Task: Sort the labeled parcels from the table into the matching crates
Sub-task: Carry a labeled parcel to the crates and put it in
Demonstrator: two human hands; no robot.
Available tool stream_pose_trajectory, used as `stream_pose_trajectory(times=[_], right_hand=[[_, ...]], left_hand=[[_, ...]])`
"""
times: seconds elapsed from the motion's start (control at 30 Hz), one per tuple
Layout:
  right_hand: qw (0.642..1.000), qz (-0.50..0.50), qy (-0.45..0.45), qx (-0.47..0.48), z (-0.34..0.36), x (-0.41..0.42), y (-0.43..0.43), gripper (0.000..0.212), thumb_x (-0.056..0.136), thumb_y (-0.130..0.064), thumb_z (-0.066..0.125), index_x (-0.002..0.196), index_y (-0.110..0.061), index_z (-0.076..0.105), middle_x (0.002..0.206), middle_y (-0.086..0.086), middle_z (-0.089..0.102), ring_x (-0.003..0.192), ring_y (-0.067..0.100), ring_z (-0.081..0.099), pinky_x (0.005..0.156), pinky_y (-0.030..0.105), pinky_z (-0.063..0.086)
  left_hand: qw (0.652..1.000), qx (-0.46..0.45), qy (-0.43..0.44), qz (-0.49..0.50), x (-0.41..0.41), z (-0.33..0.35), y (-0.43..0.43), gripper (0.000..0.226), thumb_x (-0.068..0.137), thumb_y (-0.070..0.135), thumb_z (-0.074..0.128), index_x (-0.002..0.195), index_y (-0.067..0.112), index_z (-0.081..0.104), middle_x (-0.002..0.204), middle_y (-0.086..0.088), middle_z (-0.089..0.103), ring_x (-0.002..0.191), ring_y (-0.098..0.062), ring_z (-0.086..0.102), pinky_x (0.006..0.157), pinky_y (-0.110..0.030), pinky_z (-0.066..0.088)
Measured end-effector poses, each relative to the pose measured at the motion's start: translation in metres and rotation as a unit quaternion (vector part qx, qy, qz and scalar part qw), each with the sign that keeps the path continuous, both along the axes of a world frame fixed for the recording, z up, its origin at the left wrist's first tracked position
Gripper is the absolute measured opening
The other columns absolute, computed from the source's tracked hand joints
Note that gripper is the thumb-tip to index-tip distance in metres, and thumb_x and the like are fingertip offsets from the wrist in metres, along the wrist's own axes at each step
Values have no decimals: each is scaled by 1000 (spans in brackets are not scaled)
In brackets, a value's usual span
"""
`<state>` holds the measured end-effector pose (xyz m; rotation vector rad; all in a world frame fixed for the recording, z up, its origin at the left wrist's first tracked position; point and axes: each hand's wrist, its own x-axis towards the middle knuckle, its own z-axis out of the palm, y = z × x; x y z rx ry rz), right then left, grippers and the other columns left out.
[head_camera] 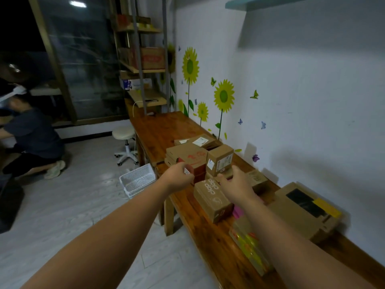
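Several cardboard parcels lie on a long wooden table against the wall. My left hand curls round the near corner of a red-brown box with a white label. My right hand reaches over a flat brown parcel beneath an upright labelled carton; whether it grips that parcel is unclear. A long brown box printed "clap" lies between my forearms. A large flat carton sits at the right.
Two stacked white perforated crates stand on the floor left of the table. A white stool is behind them. A person crouches at the far left. A clear packet with yellow and red print lies near the table's front.
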<state>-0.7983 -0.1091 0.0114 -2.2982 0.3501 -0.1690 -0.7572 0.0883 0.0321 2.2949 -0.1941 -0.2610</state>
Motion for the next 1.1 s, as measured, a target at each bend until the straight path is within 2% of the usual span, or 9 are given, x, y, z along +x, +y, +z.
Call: stream_pose_trajectory(times=[0.1, 0.2, 0.27, 0.4, 0.57, 0.67, 0.8, 0.93, 1.1], right_hand=[[1000, -6, 8, 11, -22, 60, -3, 50, 93, -52, 55, 135, -24, 53, 129, 1, 62, 115, 25, 61, 94, 48, 55], [999, -28, -4, 33, -49, 130, -19, 82, 82, -69, 49, 147, -20, 44, 139, 6, 59, 121, 29, 60, 97, 52, 56], [998, -47, 10, 50, -66, 181, -37, 88, 81, -73, 51, 149, -19, 41, 146, 9, 54, 126, 32, 58, 99, 53, 55], [993, -88, 34, 69, -66, 243, -51, 80, 96, -54, 59, 156, -9, 32, 156, 16, 43, 136, 38, 49, 108, 53, 48], [988, -126, 54, 73, -74, 287, -69, 81, 99, -49, 59, 161, -10, 24, 160, 15, 38, 143, 36, 42, 113, 51, 44], [982, -157, 60, 81, -85, 307, -81, 82, 96, -53, 58, 160, -13, 26, 154, 15, 46, 137, 36, 49, 108, 51, 48], [974, -199, 68, 79, -93, 328, -87, 81, 97, -52, 58, 160, -13, 26, 158, 13, 40, 139, 34, 47, 111, 48, 46], [960, -264, 76, 64, -98, 350, -92, 85, 88, -63, 59, 153, -13, 37, 153, 13, 45, 136, 35, 49, 107, 53, 49], [927, -348, 124, 58, -93, 367, -72, 105, 89, -67, 64, 164, -15, 12, 167, 15, 23, 149, 38, 33, 117, 52, 39]], left_hand=[[1000, 5, 10, 3, 60, -14, 1, 54, 98, 33, 61, 148, 20, 46, 140, -2, 58, 113, -16, 57, 82, -28, 47], [1000, 19, 12, -9, 124, -22, -12, 61, 98, 30, 60, 154, 18, 38, 145, -5, 55, 116, -17, 57, 82, -27, 52], [999, 38, 23, -16, 167, -26, -24, 65, 99, 29, 59, 157, 18, 32, 147, -9, 52, 122, -22, 59, 91, -33, 58], [997, 53, 48, -40, 237, -27, -46, 63, 103, 31, 56, 159, 21, 29, 149, -10, 51, 117, -19, 62, 85, -31, 59], [994, 41, 52, -90, 297, -36, -76, 62, 105, 27, 54, 160, 16, 28, 157, -11, 41, 120, -19, 59, 86, -27, 49], [988, 34, 65, -133, 328, -47, -98, 61, 105, 26, 54, 158, 11, 30, 159, -11, 39, 137, -28, 49, 95, -28, 42], [979, 19, 90, -182, 367, -61, -121, 54, 103, 24, 55, 152, 9, 39, 140, -10, 54, 125, -27, 54, 95, -32, 45], [964, 16, 107, -244, 409, -80, -138, 58, 104, 26, 53, 156, 9, 34, 156, -13, 43, 139, -29, 46, 105, -32, 42], [926, 13, 176, -334, 445, -108, -151, 59, 107, 32, 49, 159, 15, 30, 161, -11, 36, 145, -29, 39, 109, -34, 38]])
